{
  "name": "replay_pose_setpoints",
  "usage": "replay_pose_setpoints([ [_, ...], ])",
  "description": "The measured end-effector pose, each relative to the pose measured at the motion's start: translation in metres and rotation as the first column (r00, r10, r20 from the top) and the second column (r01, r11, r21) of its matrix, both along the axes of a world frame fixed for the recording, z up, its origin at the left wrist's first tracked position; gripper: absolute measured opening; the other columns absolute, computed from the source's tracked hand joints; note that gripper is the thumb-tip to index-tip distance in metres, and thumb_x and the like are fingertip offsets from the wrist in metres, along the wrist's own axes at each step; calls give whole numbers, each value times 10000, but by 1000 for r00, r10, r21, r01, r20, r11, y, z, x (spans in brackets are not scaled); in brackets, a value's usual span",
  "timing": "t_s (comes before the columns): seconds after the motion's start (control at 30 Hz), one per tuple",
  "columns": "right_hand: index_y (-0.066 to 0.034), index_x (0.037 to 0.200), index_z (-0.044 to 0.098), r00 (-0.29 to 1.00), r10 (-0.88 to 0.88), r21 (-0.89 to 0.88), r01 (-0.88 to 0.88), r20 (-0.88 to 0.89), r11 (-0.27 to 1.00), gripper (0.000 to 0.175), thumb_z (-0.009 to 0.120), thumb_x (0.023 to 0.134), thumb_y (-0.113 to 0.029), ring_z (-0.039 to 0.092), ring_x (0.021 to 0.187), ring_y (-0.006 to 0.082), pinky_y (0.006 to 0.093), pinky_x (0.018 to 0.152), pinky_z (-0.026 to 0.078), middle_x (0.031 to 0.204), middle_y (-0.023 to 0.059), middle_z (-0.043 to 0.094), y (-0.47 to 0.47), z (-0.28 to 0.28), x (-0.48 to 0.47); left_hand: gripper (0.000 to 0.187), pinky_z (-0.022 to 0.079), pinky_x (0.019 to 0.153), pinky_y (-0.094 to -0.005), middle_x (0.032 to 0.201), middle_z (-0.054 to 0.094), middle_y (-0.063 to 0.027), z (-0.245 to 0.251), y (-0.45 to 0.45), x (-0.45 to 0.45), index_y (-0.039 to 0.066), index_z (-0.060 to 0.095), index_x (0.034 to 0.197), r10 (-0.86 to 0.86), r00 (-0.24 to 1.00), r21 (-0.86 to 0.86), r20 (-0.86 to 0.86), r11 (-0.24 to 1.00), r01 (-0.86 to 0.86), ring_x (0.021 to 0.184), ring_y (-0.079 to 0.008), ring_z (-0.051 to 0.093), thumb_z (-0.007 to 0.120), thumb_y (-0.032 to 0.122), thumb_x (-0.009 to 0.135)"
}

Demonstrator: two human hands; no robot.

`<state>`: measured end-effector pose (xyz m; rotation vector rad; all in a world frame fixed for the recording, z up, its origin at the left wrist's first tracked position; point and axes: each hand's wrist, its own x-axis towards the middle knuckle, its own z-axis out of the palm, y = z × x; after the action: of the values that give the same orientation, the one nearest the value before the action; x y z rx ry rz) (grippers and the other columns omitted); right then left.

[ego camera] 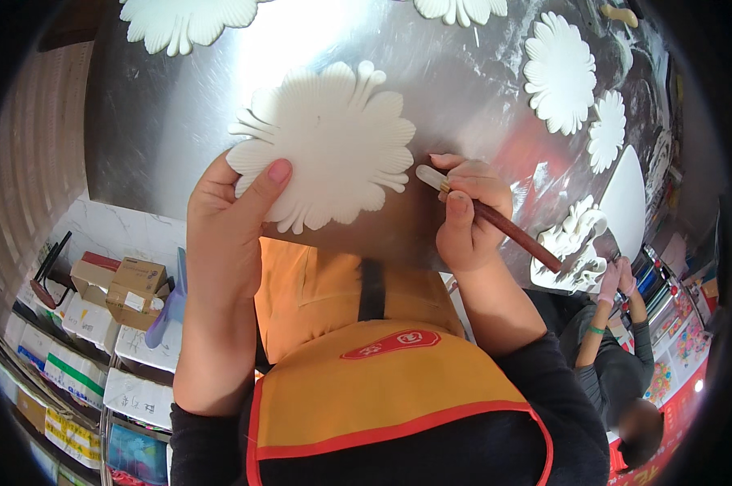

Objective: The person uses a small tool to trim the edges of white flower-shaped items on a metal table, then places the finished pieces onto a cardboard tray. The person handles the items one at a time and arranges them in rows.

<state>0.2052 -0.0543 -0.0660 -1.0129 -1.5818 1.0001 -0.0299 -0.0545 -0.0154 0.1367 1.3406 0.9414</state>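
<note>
My left hand point(238, 206) pinches the lower left edge of a flat white flower-shaped piece point(335, 146), thumb on top and fingers underneath. Its scalloped rim has ribbed petals and narrow rounded prongs; the middle is smooth. What it is made of I cannot tell. Just to the right of it, my right hand point(478, 206) grips a modelling tool point(514, 234) with a reddish-brown handle, a brass-coloured collar and a pale rounded tip. That tip points at the flower's right edge, and a small gap seems to separate them. Below both lies the shiny metal table point(159, 140).
More white flower pieces point(561, 73) lie at the table's far and right sides. A white curled ornament point(569, 249) sits by the right corner, near a co-worker's gloved hands point(618, 279). Shelves with foam boxes point(138, 392) and cardboard boxes point(136, 291) stand at lower left.
</note>
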Motion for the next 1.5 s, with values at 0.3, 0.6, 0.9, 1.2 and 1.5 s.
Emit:
replay_pose_setpoints([
  [0.3, -17, 914, 531, 994, 40, 12, -41, 98, 999, 95, 570, 828, -3, 548, 668, 231, 450, 772, 511, 773, 102, 569, -3, 6, -2, 246, 521, 712, -262, 959, 652, -90, -1, 0, 2, -32, 586, 1082, 19, 1000, 33, -19, 999, -18, 824, -142, 638, 625, 88, 871],
  [0.6, -11, 883, 566, 986, 19, 79, -32, 163, 996, 142, 625, 767, 47, 565, 661, 266, 421, 735, 517, 754, 116, 583, 0, 6, -7, 221, 546, 615, -264, 938, 655, -93, 1, 0, 4, -24, 592, 1064, -10, 998, 32, -60, 999, 12, 767, -148, 651, 608, 98, 880],
  [0.9, 6, 893, 564, 998, 49, 8, -50, 29, 999, 126, 613, 781, 38, 576, 696, 278, 413, 735, 524, 807, 145, 580, -23, 4, 0, 216, 549, 590, -264, 924, 653, -91, -1, 0, 6, -17, 589, 1061, -17, 996, 14, -83, 1000, 18, 750, -147, 650, 607, 102, 882],
  [1.2, -9, 913, 570, 982, 65, 62, -77, 178, 995, 203, 661, 738, 38, 572, 674, 311, 384, 647, 500, 783, 148, 582, -15, 7, -5, 223, 544, 583, -265, 923, 653, -86, -3, 1, 5, -13, 590, 1064, -21, 997, 30, -76, 999, 23, 745, -140, 648, 606, 126, 890],
  [1.5, -20, 941, 532, 989, -103, -124, 90, -102, 988, 73, 552, 871, -17, 555, 708, 210, 320, 662, 478, 866, 128, 581, -20, 14, 0, 269, 525, 744, -295, 1025, 638, -108, 2, -6, 5, -25, 548, 1124, 97, 990, 43, 107, 994, -102, 889, -178, 635, 579, 101, 889],
])
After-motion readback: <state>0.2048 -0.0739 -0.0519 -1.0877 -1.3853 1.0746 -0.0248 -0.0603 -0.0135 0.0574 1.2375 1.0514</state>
